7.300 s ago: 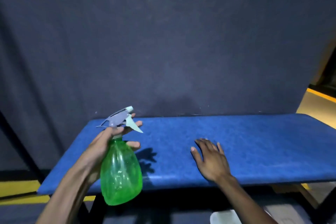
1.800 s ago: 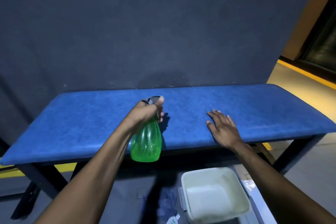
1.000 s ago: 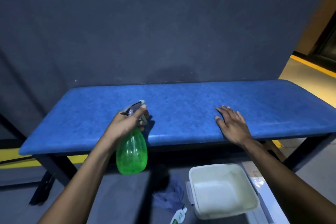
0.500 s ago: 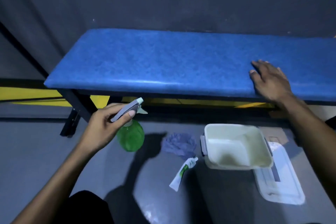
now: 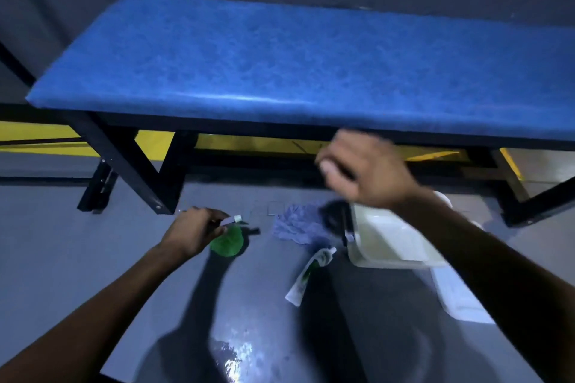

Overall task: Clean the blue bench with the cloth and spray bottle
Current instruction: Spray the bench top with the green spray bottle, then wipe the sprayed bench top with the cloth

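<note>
Fingers of the left hand (image 5: 194, 232) are curled round the head of the green spray bottle (image 5: 227, 242), held low at the grey floor (image 5: 62, 242), whether standing on it I cannot tell. Right of it lies the crumpled cloth (image 5: 295, 227), then a white tube (image 5: 308, 274) nearer, then a white tub (image 5: 389, 246). The right hand (image 5: 364, 171) hangs blurred above the cloth, fingers loosely curled, holding nothing. The blue bench (image 5: 311, 65) spans the far side. Let go carelessly, the bottle could tip; a hurried grab for the cloth might knock the tub's near wall
</note>
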The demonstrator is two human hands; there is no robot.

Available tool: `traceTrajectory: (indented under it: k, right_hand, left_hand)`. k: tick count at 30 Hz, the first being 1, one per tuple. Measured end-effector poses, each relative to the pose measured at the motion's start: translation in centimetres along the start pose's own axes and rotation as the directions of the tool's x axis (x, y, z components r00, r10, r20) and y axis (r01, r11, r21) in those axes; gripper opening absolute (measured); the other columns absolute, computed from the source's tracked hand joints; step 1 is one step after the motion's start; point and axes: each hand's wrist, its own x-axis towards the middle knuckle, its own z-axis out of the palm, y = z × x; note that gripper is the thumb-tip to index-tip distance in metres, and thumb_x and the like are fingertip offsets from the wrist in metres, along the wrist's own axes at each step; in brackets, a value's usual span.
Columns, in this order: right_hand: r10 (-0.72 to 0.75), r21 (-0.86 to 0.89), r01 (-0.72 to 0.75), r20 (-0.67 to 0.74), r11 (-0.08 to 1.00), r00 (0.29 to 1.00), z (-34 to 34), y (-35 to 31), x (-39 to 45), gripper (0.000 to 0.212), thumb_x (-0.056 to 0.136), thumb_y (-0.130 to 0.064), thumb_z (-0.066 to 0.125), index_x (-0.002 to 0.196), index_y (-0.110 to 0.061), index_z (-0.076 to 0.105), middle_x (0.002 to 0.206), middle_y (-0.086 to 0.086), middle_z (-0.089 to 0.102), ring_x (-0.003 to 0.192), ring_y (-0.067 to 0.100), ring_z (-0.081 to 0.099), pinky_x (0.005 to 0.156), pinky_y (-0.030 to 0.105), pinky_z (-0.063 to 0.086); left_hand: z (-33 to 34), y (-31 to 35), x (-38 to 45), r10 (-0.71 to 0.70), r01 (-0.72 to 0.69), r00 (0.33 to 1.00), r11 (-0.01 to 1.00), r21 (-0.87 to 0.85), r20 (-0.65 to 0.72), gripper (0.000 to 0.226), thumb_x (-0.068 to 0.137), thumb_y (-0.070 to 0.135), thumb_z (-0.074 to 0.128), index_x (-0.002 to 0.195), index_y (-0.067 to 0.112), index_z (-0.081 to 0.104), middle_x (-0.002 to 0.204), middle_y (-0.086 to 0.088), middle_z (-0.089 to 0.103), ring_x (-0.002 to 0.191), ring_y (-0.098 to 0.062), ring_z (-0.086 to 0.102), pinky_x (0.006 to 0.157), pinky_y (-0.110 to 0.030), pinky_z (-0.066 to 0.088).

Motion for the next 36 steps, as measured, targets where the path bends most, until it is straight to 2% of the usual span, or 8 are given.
traceTrajectory:
  k: [3, 8, 13, 17, 25, 28, 31, 36]
  right_hand:
    - [0.093, -0.002, -0.101, 0.408, 0.995, 0.908, 6.5, -1.7, -2.3, 0.024, 0.094, -0.042, 0.043, 0.097, -0.027, 0.061, 0.091, -0.006, 0.063, 0.083, 0.018, 0.06, 0.064, 0.034, 0.049]
    - [0.489, -0.105, -0.604, 0.703, 0.79, 0.516, 18.2, 0.6, -8.4, 0.053, 0.083, -0.046, 0.055, 0.13, -0.024, 0.049, 0.129, 0.005, 0.054, 0.119, 0.03, 0.055, 0.097, 0.038, 0.045]
    - [0.611, -0.183, -0.713, 0.68, 0.677, 0.406, 27.2, 2.3, -13.4, 0.096, 0.058, -0.065, 0.05, 0.138, -0.012, 0.056, 0.128, 0.025, 0.06, 0.106, 0.047, 0.064, 0.085, 0.05, 0.055]
    - [0.627, -0.205, -0.703, 0.659, 0.681, 0.415, 32.9, 2.8, -16.0, 0.077, 0.052, -0.052, 0.06, 0.123, -0.023, 0.067, 0.113, 0.021, 0.069, 0.074, 0.041, 0.07, 0.053, 0.049, 0.056]
    - [0.696, -0.057, -0.751, 0.427, 0.658, 0.577, 33.6, 4.1, -13.4, 0.034, 0.064, -0.024, 0.041, 0.097, -0.029, 0.049, 0.098, 0.009, 0.043, 0.034, 0.025, 0.049, 0.036, 0.023, 0.041]
    - [0.707, -0.028, -0.86, 0.583, 0.509, 0.399, 27.4, 3.0, -11.8, 0.047, 0.068, -0.037, 0.047, 0.115, -0.039, 0.049, 0.104, -0.002, 0.056, 0.065, 0.015, 0.065, 0.057, 0.02, 0.049]
    - [0.755, 0.091, -0.894, 0.502, 0.439, 0.422, 21.2, -0.1, -9.3, 0.057, 0.077, -0.049, 0.043, 0.133, -0.04, 0.048, 0.128, -0.002, 0.051, 0.111, 0.016, 0.057, 0.09, 0.023, 0.042]
    - [0.672, 0.452, -0.793, 0.439, 0.408, 0.596, 10.5, -1.6, -4.5, 0.033, 0.089, -0.029, 0.07, 0.117, -0.043, 0.058, 0.117, -0.009, 0.06, 0.112, -0.006, 0.055, 0.094, 0.009, 0.039]
  left_hand:
    - [0.9, -0.1, -0.3, 0.026, -0.027, 0.999, 0.998, 0.048, 0.026, 0.034, 0.092, 0.036, 0.067, 0.126, 0.035, 0.066, 0.114, 0.004, 0.074, 0.108, -0.024, 0.068, 0.082, -0.035, 0.053]
    - [-4.3, 4.1, -2.6, 0.17, -0.173, 0.985, 0.97, 0.173, 0.033, 0.064, 0.089, 0.065, 0.054, 0.148, 0.047, 0.036, 0.141, 0.015, 0.058, 0.12, -0.014, 0.062, 0.089, -0.035, 0.054]
    - [-14.6, 10.0, -4.5, 0.31, -0.355, 0.761, 0.934, 0.034, -0.57, 0.031, 0.094, 0.051, 0.057, 0.119, 0.037, 0.068, 0.117, 0.024, 0.069, 0.106, 0.003, 0.065, 0.086, -0.022, 0.051]
    - [-20.1, 9.8, 0.0, 0.272, -0.34, 0.635, 0.939, 0.054, -0.723, 0.037, 0.097, 0.047, 0.054, 0.128, 0.029, 0.065, 0.137, 0.011, 0.061, 0.138, -0.007, 0.045, 0.113, -0.03, 0.037]
    - [-22.5, 7.7, 10.3, -0.059, 0.099, 0.938, 0.99, 0.101, -0.342, 0.075, 0.086, 0.083, 0.016, 0.154, 0.05, 0.017, 0.168, 0.013, 0.005, 0.155, -0.012, -0.002, 0.121, -0.059, -0.003]
    - [-22.2, 7.6, 10.5, -0.076, 0.124, 0.943, 0.984, 0.131, -0.324, 0.076, 0.085, 0.083, 0.011, 0.154, 0.051, 0.012, 0.168, 0.015, 0.002, 0.155, -0.011, -0.005, 0.121, -0.057, -0.006]
    - [-22.2, 7.6, 10.4, -0.068, 0.119, 0.94, 0.984, 0.136, -0.335, 0.076, 0.086, 0.082, 0.01, 0.155, 0.05, 0.009, 0.168, 0.015, 0.0, 0.155, -0.011, -0.006, 0.121, -0.057, -0.007]
    - [-22.2, 7.7, 10.3, -0.066, 0.12, 0.939, 0.983, 0.142, -0.336, 0.077, 0.086, 0.082, 0.008, 0.155, 0.049, 0.008, 0.168, 0.014, -0.001, 0.155, -0.012, -0.007, 0.121, -0.057, -0.008]
